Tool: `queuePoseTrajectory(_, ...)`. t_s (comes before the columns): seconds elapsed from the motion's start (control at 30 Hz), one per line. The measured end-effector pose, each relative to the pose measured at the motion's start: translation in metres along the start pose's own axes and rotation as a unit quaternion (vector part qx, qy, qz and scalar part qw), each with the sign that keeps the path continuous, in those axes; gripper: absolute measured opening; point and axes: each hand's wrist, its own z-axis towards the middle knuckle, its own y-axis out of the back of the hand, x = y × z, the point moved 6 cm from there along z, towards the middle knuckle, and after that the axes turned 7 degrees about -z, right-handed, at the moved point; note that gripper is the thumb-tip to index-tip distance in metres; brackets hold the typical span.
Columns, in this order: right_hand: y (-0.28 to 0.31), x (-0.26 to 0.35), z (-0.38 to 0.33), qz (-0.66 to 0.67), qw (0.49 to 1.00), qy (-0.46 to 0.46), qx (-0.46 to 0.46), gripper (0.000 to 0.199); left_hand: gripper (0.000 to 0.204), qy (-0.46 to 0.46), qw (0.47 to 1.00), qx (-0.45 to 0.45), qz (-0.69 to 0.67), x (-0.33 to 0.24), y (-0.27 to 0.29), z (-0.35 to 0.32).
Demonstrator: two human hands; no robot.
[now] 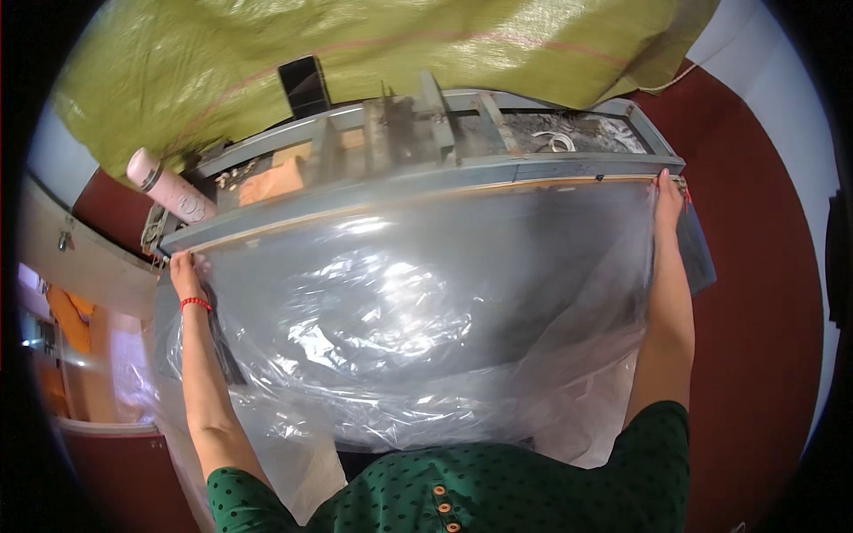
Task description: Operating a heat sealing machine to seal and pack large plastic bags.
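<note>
A wide sheet of clear plastic film (391, 311) spreads in front of me, wrinkled and shiny in the middle and drooping toward my body. Its far edge runs along a long grey metal bar (373, 202) with a thin tan strip on its near side. At the bar's left end, my left hand (186, 277) is closed on the film's corner, its fingertips partly hidden. My right hand (668, 204) pinches the other corner at the bar's right end. Both arms are stretched forward, and the film is drawn out between them.
Behind the bar, a grey metal frame (657, 133) holds an orange cloth (272, 183) and a white ring-shaped roll (558, 140). A pink bottle (169, 185) leans at the left. A dark phone-like slab (304, 87) rests against a yellow-green tarp (400, 44). A cabinet door (80, 240) is at far left.
</note>
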Motion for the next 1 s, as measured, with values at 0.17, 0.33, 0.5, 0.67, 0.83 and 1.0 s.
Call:
queuePoseTrajectory(0.17, 0.064, 0.052, -0.039, -0.149, 0.981, 0.052, -0.108, 0.025, 0.005, -0.094, 0.976, 0.144, 0.133, -0.070, -0.006, -0.054)
queuePoseTrajectory(0.33, 0.116, 0.070, -0.060, -0.257, 0.919, 0.200, -0.224, 0.023, 0.003, -0.109, 0.964, 0.227, 0.089, -0.120, -0.010, -0.123)
queuePoseTrajectory(0.5, -0.047, 0.282, -0.207, -0.040, 0.950, 0.310, -0.004, 0.027, 0.005, -0.110, 0.969, 0.215, 0.048, -0.154, 0.012, -0.164)
queuePoseTrajectory(0.67, -0.185, 0.415, -0.402, 0.125, 0.785, 0.489, 0.360, 0.043, 0.006, -0.132, 0.960, 0.240, 0.064, -0.178, 0.031, -0.190)
queuePoseTrajectory(0.83, -0.254, 0.408, -0.488, 0.162, 0.684, 0.282, 0.653, 0.021, 0.008, -0.203, 0.939, 0.224, 0.164, -0.204, 0.041, -0.208)
queuePoseTrajectory(1.0, -0.248, 0.284, -0.355, 0.133, 0.857, 0.120, 0.483, 0.013, 0.009, 0.061, 0.811, 0.479, 0.330, -0.102, 0.069, -0.239)
